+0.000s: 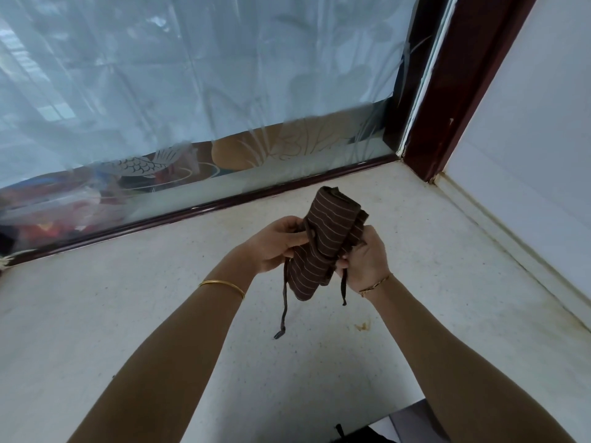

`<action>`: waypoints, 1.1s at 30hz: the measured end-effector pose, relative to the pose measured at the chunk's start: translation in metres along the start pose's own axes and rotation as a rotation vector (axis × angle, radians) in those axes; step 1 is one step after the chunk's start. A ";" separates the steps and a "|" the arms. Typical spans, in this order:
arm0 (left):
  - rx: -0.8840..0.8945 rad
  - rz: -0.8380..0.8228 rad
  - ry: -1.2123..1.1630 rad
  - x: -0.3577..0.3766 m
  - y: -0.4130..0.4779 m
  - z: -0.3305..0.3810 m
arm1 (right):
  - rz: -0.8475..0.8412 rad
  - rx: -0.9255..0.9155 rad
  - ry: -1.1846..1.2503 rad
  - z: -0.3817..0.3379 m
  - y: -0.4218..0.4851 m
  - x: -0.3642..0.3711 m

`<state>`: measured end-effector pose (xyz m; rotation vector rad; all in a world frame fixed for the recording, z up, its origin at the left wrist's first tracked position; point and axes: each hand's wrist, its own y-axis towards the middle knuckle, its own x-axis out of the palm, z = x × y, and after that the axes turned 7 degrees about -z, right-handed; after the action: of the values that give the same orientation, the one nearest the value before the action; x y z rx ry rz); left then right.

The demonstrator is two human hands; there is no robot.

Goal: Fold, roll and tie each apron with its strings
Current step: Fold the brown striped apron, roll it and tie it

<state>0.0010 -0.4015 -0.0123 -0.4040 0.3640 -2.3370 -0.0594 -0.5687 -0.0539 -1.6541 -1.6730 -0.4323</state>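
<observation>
A brown apron with thin pale stripes (326,241) is rolled into a tight bundle and held above the white counter (160,314). My left hand (275,243) grips its left side, fingers curled around a string that crosses the roll. My right hand (363,260) grips the right side and pinches the other string. One dark string end (283,310) hangs down on the left, a shorter one (344,290) hangs on the right.
A frosted glass window with a dark red frame (224,203) runs along the back of the counter. A white wall (527,155) closes the right side. A small brown stain (363,327) marks the counter. Something dark (355,436) lies at the counter's near edge.
</observation>
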 end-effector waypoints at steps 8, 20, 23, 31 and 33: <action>-0.122 0.035 -0.168 0.001 0.004 -0.012 | -0.215 0.009 -0.493 -0.004 -0.014 0.014; -0.343 0.159 1.114 0.011 -0.001 -0.006 | 0.120 0.114 -1.156 0.012 0.004 0.001; -0.308 0.013 1.107 0.023 -0.007 0.003 | 0.089 0.247 -1.463 0.014 0.013 -0.002; -0.215 0.072 0.580 0.036 -0.007 -0.027 | -0.025 0.534 -1.708 0.026 0.007 0.001; -0.204 0.159 0.466 0.035 -0.006 -0.047 | -0.004 0.589 -1.744 0.038 0.005 -0.004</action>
<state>-0.0451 -0.4151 -0.0466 0.0828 0.8298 -2.2269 -0.0654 -0.5450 -0.0838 -1.4229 -2.4082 1.8497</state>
